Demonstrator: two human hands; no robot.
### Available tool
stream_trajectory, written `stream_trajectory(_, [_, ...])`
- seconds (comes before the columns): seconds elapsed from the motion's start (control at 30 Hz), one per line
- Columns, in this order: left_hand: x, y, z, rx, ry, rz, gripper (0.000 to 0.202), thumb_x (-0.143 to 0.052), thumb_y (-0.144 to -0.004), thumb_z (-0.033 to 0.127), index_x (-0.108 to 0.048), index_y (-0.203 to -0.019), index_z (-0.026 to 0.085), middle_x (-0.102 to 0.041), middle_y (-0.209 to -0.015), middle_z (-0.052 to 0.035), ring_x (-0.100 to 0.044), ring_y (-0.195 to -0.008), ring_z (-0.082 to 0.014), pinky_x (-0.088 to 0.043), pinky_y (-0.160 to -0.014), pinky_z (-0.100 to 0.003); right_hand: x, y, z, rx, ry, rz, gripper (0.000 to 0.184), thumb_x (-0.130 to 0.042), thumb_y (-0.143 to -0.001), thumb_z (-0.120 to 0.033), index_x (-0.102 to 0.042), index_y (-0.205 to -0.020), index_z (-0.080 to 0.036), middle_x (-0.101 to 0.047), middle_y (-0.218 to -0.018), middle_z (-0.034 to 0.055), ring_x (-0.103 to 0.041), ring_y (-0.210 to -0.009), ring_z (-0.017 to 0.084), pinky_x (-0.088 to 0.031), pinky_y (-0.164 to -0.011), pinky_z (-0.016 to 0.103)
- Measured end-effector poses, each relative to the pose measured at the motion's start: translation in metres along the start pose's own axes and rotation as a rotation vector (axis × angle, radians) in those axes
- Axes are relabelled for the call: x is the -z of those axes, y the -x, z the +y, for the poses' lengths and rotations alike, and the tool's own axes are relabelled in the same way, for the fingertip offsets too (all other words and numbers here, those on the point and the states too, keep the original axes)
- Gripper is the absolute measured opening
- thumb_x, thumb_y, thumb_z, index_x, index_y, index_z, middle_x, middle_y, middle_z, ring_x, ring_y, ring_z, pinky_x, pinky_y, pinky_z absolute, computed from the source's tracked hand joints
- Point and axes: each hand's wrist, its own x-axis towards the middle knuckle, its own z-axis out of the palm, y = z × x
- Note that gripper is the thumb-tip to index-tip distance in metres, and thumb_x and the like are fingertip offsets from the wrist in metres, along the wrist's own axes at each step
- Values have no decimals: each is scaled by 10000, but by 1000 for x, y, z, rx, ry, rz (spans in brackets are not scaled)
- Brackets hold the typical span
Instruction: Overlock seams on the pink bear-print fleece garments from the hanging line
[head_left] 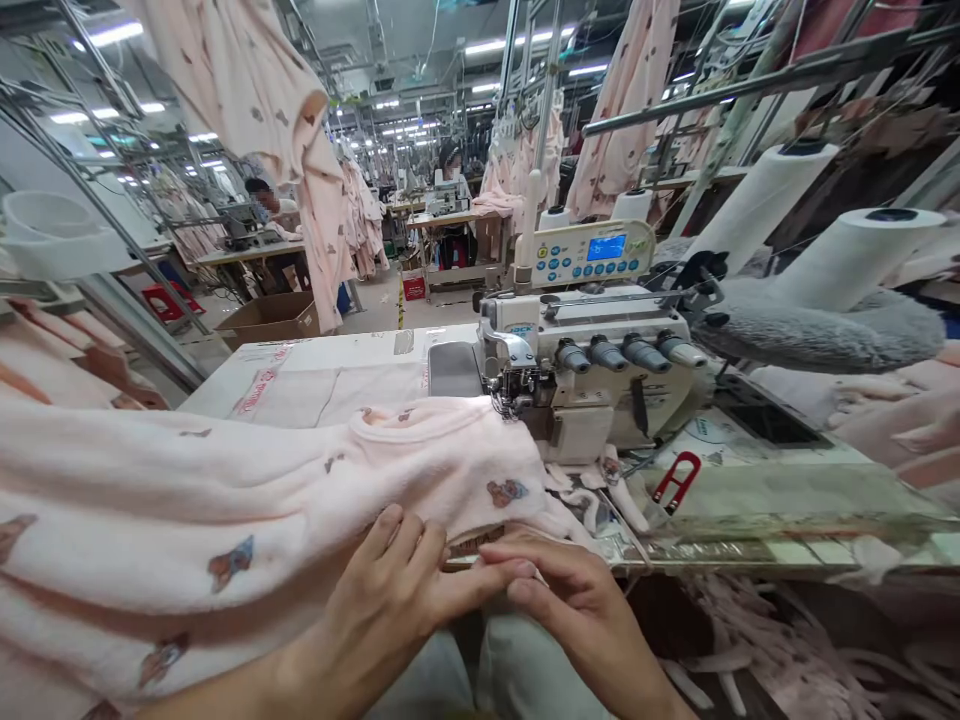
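A pale pink fleece garment (285, 510) with small bear prints spreads across the left of the table, its ribbed-looking neckline edge near the overlock sewing machine (600, 350). Part of the cloth lies at the machine's presser foot (510, 395). My left hand (405, 575) has its fingers bent onto the garment's near edge, with the thumb stretched to the right. Against that thumb tip, my right hand (574, 605) closes its thumb and forefinger in a pinch. Whatever sits between those fingertips is too small to make out.
Red-handled thread snips (676, 482) stand right of the machine among fabric scraps (600, 495). Large white thread cones (855, 260) rise at the right. Pink garments (255, 110) hang ahead on the left. A cardboard box (274, 318) and co-workers at machines are farther back.
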Motion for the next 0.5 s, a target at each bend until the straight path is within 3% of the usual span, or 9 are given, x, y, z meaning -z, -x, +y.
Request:
stream_trajectory(0.37, [4, -1, -1, -63, -104, -44, 486, -430, -854, 149, -397, -1287, 366, -515, -711, 5, -440, -694, -170, -259, -798, -331, 0, 0, 6, -11, -8, 35, 188, -644, -806, -364, -694, -980, -311, -691, -932, 22, -611, -901, 203, -492, -790, 291])
stream_trajectory(0.5, [6, 0, 0, -88, -127, -42, 565, -468, -843, 180, -304, -1364, 325, -540, -754, -9, -458, -724, -176, -262, -842, -355, -1, 1, 9, -71, -91, 129, 215, -740, -708, -370, -709, -899, -275, -687, -837, 18, -623, -795, 185, -490, -737, 259])
